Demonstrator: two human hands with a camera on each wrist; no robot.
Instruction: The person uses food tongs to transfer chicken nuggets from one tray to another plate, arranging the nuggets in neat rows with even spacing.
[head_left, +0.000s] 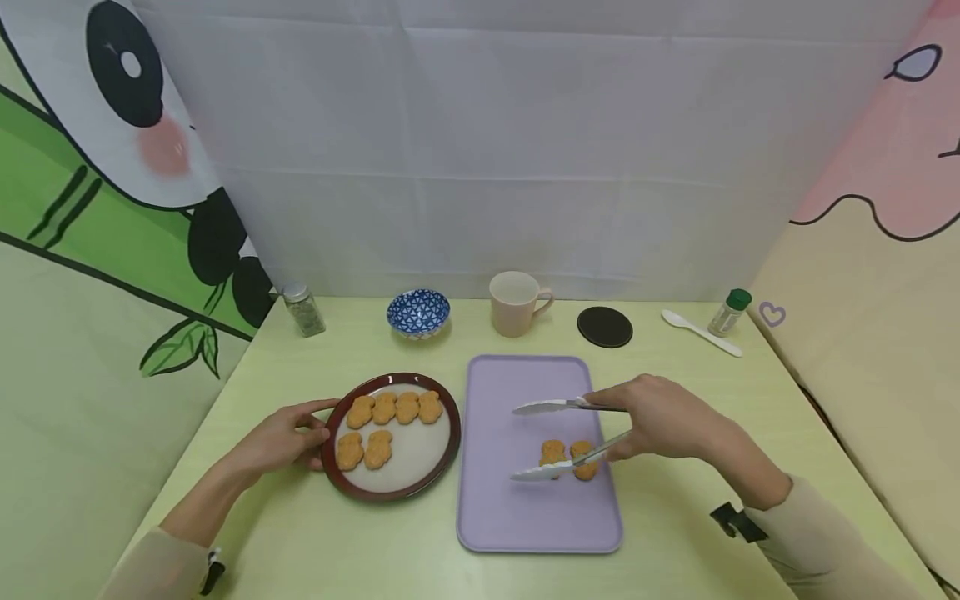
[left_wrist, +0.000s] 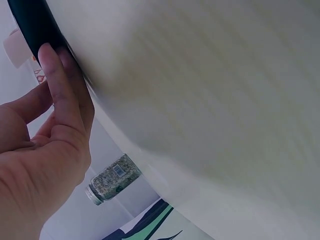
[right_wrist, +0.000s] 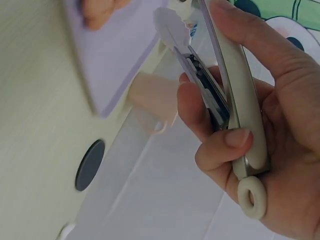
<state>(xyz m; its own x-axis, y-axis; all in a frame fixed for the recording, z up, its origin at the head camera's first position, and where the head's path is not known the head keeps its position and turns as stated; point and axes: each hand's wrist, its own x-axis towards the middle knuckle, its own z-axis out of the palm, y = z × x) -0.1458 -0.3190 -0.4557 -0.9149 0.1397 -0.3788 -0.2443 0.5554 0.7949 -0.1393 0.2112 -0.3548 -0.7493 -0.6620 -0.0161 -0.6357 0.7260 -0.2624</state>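
Note:
My left hand (head_left: 277, 442) pinches the left rim of a brown-rimmed plate (head_left: 412, 458); in the left wrist view the fingertips touch the rim's dark outer side. Several golden-brown, bear-shaped pieces (head_left: 407, 407), like nuggets or biscuits, lie on it in two rows. Beside it is a lilac tray (head_left: 525, 521) with two such pieces (head_left: 553, 451) near its right side. My right hand (head_left: 667, 417) grips tongs (head_left: 550, 406), their white scalloped tips spread wide above the tray. The lower tong arm overlaps both pieces in the head view. A pale handle with a ring end (right_wrist: 251, 197) crosses the palm.
Along the back stand a jar of dried herbs (head_left: 303, 312), a blue patterned bowl (head_left: 418, 313) and a pink mug (head_left: 513, 304). Farther right lie a black coaster (head_left: 604, 327) and a white spoon (head_left: 701, 333), near a green-capped shaker (head_left: 729, 313). A white cloth (head_left: 480, 167) hangs behind.

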